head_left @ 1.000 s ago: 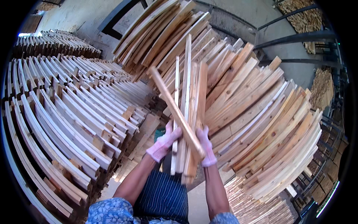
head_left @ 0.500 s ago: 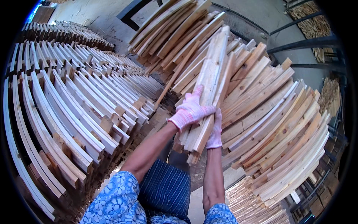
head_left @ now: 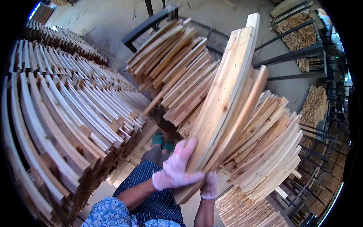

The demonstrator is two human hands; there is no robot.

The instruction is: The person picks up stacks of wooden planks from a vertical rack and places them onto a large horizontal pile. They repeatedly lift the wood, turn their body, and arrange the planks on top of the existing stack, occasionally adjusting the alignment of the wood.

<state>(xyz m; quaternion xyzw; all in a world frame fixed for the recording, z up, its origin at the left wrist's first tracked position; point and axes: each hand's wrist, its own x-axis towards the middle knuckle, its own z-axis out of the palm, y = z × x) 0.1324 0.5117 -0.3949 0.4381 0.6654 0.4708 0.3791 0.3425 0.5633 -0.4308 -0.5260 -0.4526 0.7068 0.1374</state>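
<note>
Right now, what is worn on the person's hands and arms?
Both hands wear thin, pale pink knitted gloves with ribbed cuffs ending at the wrist: left hand, right hand. The forearms are bare below short blue sleeves printed with a white floral pattern.

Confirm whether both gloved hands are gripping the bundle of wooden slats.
Yes, the left hand lies across the bundle of wooden slats while the right hand grips its lower end.
</note>
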